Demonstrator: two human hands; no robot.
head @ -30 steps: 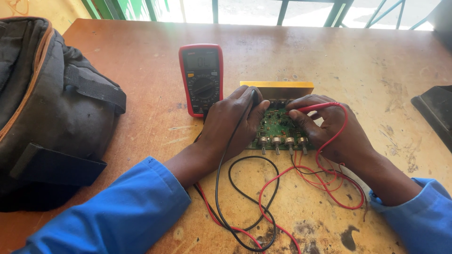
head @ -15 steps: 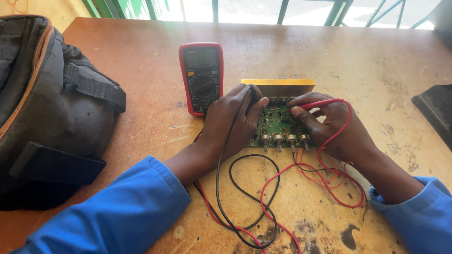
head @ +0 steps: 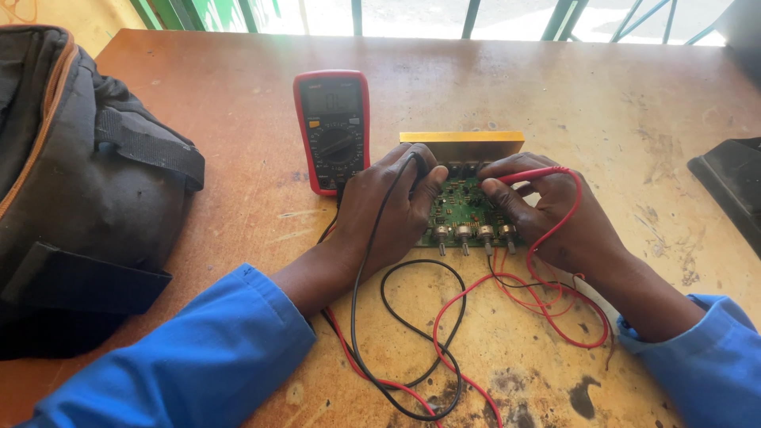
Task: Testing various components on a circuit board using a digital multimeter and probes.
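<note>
- Left hand (head: 388,210) pinches black probe (head: 418,164); right hand (head: 555,214) pinches red probe (head: 527,175).
- Both tips over green circuit board (head: 460,208), flat on worktop (head: 238,111) beside multimeter (head: 333,127).
- Board judged light, rigid, fragile: hold by edges. Leads limp.

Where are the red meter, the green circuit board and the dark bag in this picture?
red meter (head: 334,131), head view, on its round dial.
green circuit board (head: 460,208), head view, on the bare green middle between the hands.
dark bag (head: 87,190), head view, on its side panel.
</note>
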